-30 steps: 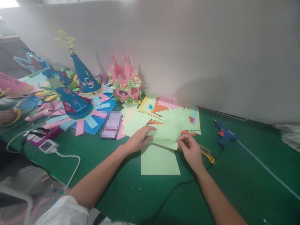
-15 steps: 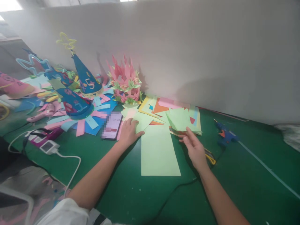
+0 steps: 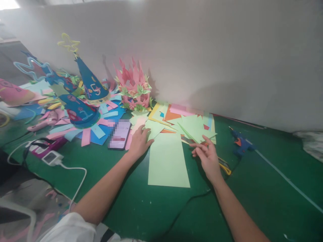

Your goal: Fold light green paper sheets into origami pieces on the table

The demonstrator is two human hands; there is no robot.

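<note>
1. Green sheet [image 3: 168, 159]: flat at frame centre, between your hands, long axis running up-frame.
2. Paper pile [image 3: 196, 126]: touching its upper right.
3. Left hand [image 3: 138, 143]: flat, unclenched, at the sheet's upper-left corner.
4. Right hand [image 3: 208, 158]: fingers spread at the pile's edge; grip unclear.

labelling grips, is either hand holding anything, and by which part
Right hand pinches a tilted light green sheet by its near corner, it seems; left hand rests flat on paper.

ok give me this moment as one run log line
left hand flat on green scraps | right hand at raised green sheet edge | large green sheet flat on mat
</note>
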